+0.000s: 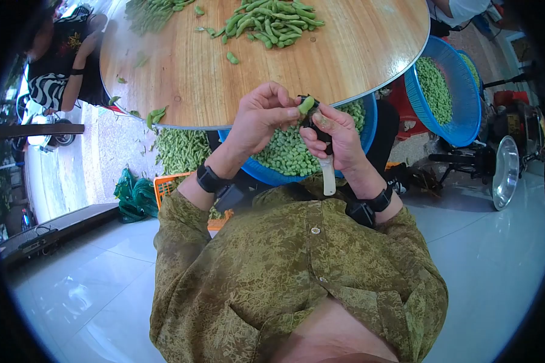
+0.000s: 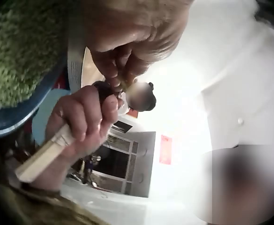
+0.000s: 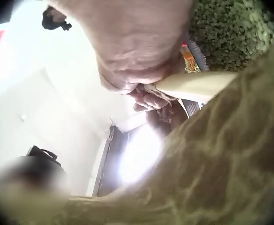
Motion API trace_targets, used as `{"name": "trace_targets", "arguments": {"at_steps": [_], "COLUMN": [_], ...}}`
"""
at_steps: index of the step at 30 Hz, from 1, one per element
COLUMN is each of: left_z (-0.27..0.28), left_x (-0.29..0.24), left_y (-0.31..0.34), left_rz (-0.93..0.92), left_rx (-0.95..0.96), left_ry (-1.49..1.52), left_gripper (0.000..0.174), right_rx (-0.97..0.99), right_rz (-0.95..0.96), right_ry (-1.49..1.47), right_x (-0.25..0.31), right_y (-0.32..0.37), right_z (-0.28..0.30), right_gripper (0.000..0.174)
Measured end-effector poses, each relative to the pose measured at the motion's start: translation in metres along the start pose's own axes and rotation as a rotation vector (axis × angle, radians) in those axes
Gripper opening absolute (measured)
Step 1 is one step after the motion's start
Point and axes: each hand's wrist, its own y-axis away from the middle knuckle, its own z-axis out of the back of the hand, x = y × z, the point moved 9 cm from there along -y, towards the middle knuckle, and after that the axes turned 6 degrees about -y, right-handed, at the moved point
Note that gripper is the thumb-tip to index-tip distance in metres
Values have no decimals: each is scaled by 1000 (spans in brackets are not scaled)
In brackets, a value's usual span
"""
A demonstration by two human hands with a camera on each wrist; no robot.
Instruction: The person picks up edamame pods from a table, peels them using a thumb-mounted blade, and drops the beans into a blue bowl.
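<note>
A green pod (image 1: 307, 105) is pinched between the thumb and fingers of the left hand (image 1: 257, 119), over the table's near edge. Right against it, the right hand (image 1: 339, 134) curls round a tool whose pale handle (image 1: 327, 175) sticks out below the fist; dark material shows at the tool's upper part. In the left wrist view the handle (image 2: 45, 154) juts from the right hand (image 2: 83, 117), and the left hand (image 2: 137, 33) meets it above. The right wrist view shows the handle (image 3: 198, 85) beside the palm; the pod is hidden there.
Pods (image 1: 272, 23) lie heaped on the round wooden table (image 1: 181, 66). Under the hands is a blue basin of shelled green beans (image 1: 287, 154). Another blue basket (image 1: 464, 112) of beans stands at right, near a metal bowl (image 1: 505, 173). An orange crate (image 1: 161, 187) stands at left. Another person sits at upper left.
</note>
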Motion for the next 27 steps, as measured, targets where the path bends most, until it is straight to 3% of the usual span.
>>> {"name": "trace_targets", "arguments": {"at_steps": [1, 5, 7, 8, 10, 13, 17, 19, 22, 23, 25, 26, 27], "left_z": [-5, -9, -12, -13, -40, -50, -34, -7, -2, -1, -12, -14, -20], "left_x": [9, 17, -15, -15, -45, -50, -44, -6, 6, 10, 0, 3, 0], "left_y": [1, 0, 3, 5, 24, 34, 29, 15, 14, 14, 17, 19, 22], "left_rz": [110, 156, -279, -279, -622, -761, -615, -48, 77, 75, -140, -138, -185], "left_rx": [43, 19, -84, -82, -174, -146, -222, -204, -181, -184, -173, -173, -173], "left_ry": [173, 123, -474, -475, -1166, -1373, -1096, -472, -407, -405, -699, -698, -785], "left_gripper": [21, 21, 20, 20, 23, 21, 15, 14, 16, 16, 16, 16, 16], "right_rx": [53, -12, -132, -132, -127, -128, -153, -119, -138, -136, -187, -189, -271], "right_rz": [-38, -50, -36, -35, -37, -54, -71, -16, 39, 37, 142, 140, 263], "right_ry": [-86, -73, -109, -110, -114, -137, -110, -59, 146, 148, 605, 604, 705], "right_x": [-2, -2, 0, 0, -1, -3, -8, -3, 5, 4, 14, 10, 21], "right_y": [2, 5, 5, 5, 6, 6, 7, 6, 7, 7, 9, 10, 12], "right_z": [-3, 4, 10, 8, 6, 3, 8, 6, 11, 15, 20, 18, 13], "right_gripper": [34, 36, 33, 33, 31, 31, 29, 29, 28, 28, 26, 26, 23]}}
